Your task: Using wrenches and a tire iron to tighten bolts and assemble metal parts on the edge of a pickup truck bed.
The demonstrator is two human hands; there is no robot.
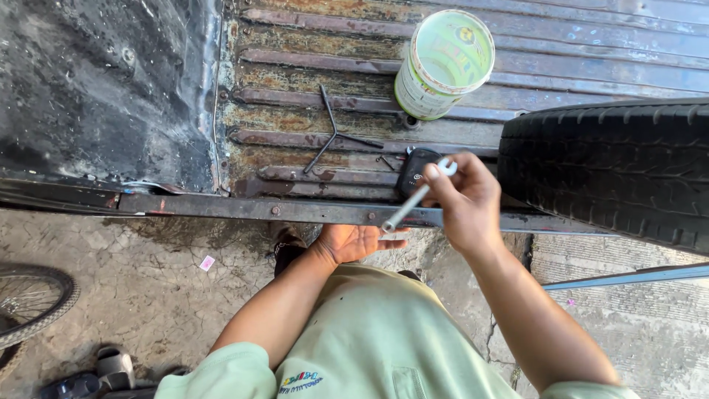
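Observation:
My right hand [467, 201] grips a silver wrench [413, 198] by its upper end, the shaft slanting down to the left. My left hand [360, 240] lies palm up just below the wrench's lower tip, fingers apart, with nothing visibly in it. Both hands hover at the edge of a rusty ribbed truck bed [317, 111]. A small black object [415, 170] rests on the bed right behind the wrench.
A black tyre [613, 166] lies on the bed at the right. A green-and-white bucket [443, 63] stands behind it. A black Y-shaped wrench [334, 133] lies on the ribs. A bicycle wheel [29, 299] and sandals [100, 373] are on the concrete ground at the left.

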